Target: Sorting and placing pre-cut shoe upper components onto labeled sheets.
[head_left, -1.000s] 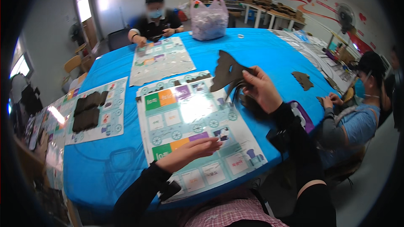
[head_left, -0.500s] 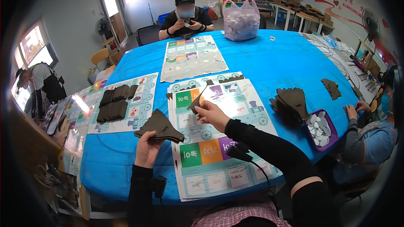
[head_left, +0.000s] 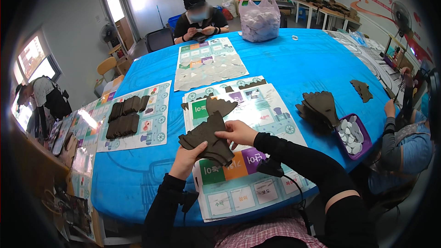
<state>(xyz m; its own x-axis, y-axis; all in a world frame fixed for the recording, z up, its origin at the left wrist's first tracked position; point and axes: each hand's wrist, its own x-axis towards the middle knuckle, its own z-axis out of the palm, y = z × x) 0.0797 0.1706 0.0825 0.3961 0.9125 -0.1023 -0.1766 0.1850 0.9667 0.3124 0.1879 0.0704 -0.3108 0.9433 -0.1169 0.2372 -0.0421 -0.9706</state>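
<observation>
Both my hands hold a stack of dark brown fan-shaped pieces (head_left: 207,138) over a colourful printed sheet (head_left: 243,156). My left hand (head_left: 186,158) grips the stack from below at its narrow end. My right hand (head_left: 236,132) pinches its right edge. Another dark piece (head_left: 219,105) lies on the sheet just beyond the stack. A pile of the same dark pieces (head_left: 319,106) sits to the right on the blue table (head_left: 298,64), next to a purple tray of white chips (head_left: 351,133).
A left sheet carries rows of dark rectangular pieces (head_left: 126,117). A further sheet (head_left: 209,62) lies before a seated person (head_left: 200,16). A bag of white pieces (head_left: 260,17) stands at the back. Another person (head_left: 404,128) sits at the right edge.
My view has swung left from the right pile. My left hand brought the dark stack to the centre and my right hand has come onto it.
</observation>
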